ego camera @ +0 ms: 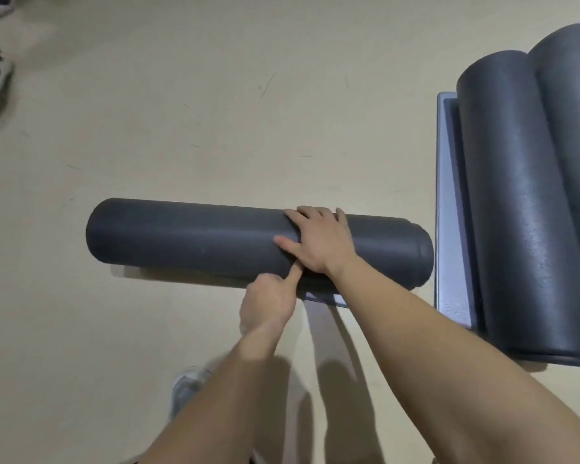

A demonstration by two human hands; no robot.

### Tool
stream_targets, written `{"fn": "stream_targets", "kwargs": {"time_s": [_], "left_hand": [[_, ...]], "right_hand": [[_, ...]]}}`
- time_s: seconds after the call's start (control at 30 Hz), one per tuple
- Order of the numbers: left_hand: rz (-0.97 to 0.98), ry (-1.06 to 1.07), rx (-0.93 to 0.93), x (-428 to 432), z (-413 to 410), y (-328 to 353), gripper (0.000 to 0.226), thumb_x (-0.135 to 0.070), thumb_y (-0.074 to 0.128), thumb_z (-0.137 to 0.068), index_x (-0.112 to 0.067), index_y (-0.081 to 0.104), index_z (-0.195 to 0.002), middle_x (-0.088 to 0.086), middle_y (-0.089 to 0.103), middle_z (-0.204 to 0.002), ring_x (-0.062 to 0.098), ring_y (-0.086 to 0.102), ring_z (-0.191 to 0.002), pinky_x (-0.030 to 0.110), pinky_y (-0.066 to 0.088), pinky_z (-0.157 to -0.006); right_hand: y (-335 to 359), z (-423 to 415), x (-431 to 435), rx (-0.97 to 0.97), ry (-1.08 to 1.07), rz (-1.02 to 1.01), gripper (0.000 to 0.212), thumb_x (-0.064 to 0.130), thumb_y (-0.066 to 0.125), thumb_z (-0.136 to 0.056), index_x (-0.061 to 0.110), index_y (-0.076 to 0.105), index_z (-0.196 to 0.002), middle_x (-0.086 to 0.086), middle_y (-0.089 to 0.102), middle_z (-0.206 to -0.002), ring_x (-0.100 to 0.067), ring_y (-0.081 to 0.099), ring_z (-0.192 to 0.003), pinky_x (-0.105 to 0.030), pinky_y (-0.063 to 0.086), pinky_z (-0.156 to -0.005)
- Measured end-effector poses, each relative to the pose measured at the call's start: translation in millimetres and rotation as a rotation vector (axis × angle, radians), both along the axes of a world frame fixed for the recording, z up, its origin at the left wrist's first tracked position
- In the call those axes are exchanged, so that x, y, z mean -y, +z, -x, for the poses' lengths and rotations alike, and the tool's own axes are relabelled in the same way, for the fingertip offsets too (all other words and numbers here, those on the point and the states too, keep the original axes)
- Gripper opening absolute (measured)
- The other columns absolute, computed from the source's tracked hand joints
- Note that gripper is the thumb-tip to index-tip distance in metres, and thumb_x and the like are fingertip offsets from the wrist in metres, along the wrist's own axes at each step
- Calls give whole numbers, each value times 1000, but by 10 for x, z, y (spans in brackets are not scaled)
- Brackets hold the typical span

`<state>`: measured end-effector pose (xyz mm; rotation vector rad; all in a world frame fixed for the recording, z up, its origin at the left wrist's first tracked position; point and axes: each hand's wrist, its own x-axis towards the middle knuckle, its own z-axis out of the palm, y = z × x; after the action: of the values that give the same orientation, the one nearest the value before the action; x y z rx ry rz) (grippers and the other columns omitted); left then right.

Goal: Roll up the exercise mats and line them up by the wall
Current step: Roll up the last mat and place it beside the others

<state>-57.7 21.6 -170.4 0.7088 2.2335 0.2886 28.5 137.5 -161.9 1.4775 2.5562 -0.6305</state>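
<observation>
- The right hand [320, 241] lies spread, palm down, on the rolled mat [215, 241], which lies crosswise on the floor [181, 112] under both hands.
- The left hand [268, 303] is loosely curled, forefinger poking the roll's near side by the right thumb.
- Judged best: keep the palm pressing so the roll stays tight while the finger tucks the loose edge.
- Two more rolls [523, 202] lie right of the right hand, partly cut off.
- No wall shows; the mat's edge is hidden beneath.

Both hands [322, 242] on rolled mat [188, 236]
</observation>
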Motion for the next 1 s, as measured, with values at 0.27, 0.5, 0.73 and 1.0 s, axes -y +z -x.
{"fn": "stream_targets", "kwargs": {"time_s": [0.27, 0.5, 0.73, 1.0], "left_hand": [[-276, -211, -518, -92, 982, 295, 46, -59, 70, -88, -27, 60, -118, 9, 45, -133, 33, 42, -122, 44, 41, -100], [-215, 118, -476, -136, 2089, 301, 105, -77, 78, -63, -18, 40, -141, 9, 29, -157, 35, 28, -143, 53, 33, -114], [-346, 570, -139, -124, 2636, 157, 116, -70, 78, -73, -13, 23, -158, 11, 39, -159, 35, 38, -145, 44, 34, -117], [-455, 566, -138, -110, 2485, 195, 97, -70, 76, -73, -22, 41, -149, 1, 52, -148, 28, 52, -134, 37, 41, -108]], "right_hand": [[-76, -1129, 451, -89, -926, 59, 115, 92, 56, -71, 40, 7, -160, -17, 7, -167, -43, 11, -152, -63, 19, -118], [-191, -1062, 525, -389, -1236, 100, 146, 72, 89, -52, 20, 7, -161, -19, 21, -160, -41, 25, -147, -53, 32, -118], [-210, -1033, 488, -420, -1241, 76, 139, 70, 90, -51, 28, 14, -158, -16, 28, -155, -41, 31, -143, -58, 36, -115], [-71, -1061, 415, -388, -1213, 66, 120, 75, 82, -55, 25, 29, -150, -13, 39, -143, -39, 44, -132, -53, 45, -106]]}}
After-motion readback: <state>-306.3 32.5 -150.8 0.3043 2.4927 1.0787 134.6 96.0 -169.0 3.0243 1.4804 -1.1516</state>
